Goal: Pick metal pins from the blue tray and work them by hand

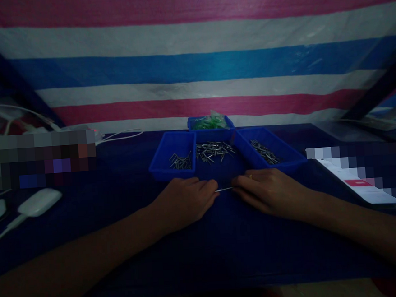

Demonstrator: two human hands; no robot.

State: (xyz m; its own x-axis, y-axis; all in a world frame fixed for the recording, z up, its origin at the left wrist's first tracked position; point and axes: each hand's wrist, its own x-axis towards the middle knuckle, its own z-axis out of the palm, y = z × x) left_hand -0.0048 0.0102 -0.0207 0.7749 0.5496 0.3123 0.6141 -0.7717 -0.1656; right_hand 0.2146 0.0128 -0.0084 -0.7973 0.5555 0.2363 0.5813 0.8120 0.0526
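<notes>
Between my left hand [191,201] and my right hand [267,190] runs a thin, shiny metal rod [224,189], held roughly level above the dark blue tabletop. Each hand pinches one end of it, with the fingers closed and hiding those ends. Just beyond my hands lies a loose pile of small metal rods [215,151] on the table. Similar metal pieces [181,161] are in the left blue bin [154,163], and more metal rods [264,152] lie in the right blue bin [288,153].
Behind the pile stands a third blue bin [213,133] holding green things in clear plastic [209,120]. A phone-like lit screen [359,180] lies at right. On the left are a white charger-like object [40,202] and white cables [122,134]. A striped sheet [192,67] hangs behind.
</notes>
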